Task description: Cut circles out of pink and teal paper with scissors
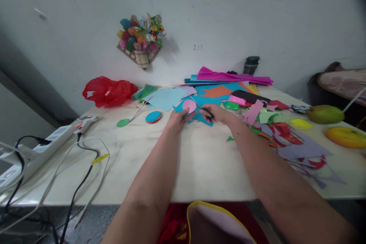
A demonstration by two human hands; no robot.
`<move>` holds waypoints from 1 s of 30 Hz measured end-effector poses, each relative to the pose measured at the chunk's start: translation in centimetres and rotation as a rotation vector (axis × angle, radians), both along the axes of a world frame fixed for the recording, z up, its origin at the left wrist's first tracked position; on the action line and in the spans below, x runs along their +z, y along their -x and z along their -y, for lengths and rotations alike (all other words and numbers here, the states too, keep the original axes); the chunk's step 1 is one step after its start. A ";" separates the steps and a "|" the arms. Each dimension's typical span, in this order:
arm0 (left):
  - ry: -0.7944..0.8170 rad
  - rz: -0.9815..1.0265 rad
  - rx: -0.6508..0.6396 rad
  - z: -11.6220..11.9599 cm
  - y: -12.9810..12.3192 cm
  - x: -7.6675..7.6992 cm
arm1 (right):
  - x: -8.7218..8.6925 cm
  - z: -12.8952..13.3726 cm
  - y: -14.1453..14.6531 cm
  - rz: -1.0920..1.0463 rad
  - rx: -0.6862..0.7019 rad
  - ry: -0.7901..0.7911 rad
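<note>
Between the fingers of my left hand [177,121] is a pink disc [189,106], held against a piece of blue sheet [203,118]. My right hand [219,113] is closed around the dark handles of a pair of scissors [207,112]. Their thin blades point up and left, close to the right side of the pink disc. Whether the blades touch the blue sheet is hard to make out. Left of my left hand lies a small stack of discs [153,116] with a blue one on top. Farther left is a green disc [122,122] beside a thin stick.
Coloured scraps [286,137] cover the table's right side, near a green mango [325,114] and a yellow one [345,137]. A black phone-like object [250,96] lies behind. At left are a red plastic bag [107,90], a power strip [47,145] and loose cables [77,187].
</note>
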State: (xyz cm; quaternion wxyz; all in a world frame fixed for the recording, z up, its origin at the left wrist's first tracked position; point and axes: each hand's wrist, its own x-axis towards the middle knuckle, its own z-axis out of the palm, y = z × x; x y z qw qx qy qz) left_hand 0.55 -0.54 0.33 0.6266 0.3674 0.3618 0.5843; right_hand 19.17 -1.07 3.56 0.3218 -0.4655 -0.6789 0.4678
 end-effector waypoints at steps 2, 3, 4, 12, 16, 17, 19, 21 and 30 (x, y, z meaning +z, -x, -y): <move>-0.003 -0.007 -0.010 -0.1 0.1 -0.1 | 0.1 0.1 0.0 0.005 0.010 0.000; -0.003 -0.009 -0.015 -0.2 0.2 -0.2 | 0.2 0.1 0.0 0.008 0.012 -0.001; -0.004 -0.011 -0.018 -0.3 0.2 -0.2 | 0.2 0.2 0.0 0.009 0.013 -0.005; 0.000 -0.010 -0.015 -0.3 0.4 -0.2 | 0.4 0.4 0.0 -0.010 0.008 -0.002; 0.006 -0.010 -0.022 -0.3 0.5 -0.2 | 0.4 0.3 -0.1 0.003 0.001 0.003; 0.005 -0.010 -0.026 -0.3 0.5 -0.1 | 0.4 0.3 -0.1 0.005 0.002 0.008; 0.009 -0.011 -0.029 -0.2 0.6 -0.1 | 0.5 0.4 -0.1 0.011 0.002 0.015; 0.021 -0.016 -0.032 -0.2 0.6 0.0 | 0.5 0.4 -0.2 0.018 0.007 0.011; 0.030 -0.020 -0.065 -0.2 0.8 0.0 | 0.3 0.0 -0.7 0.024 0.041 -0.017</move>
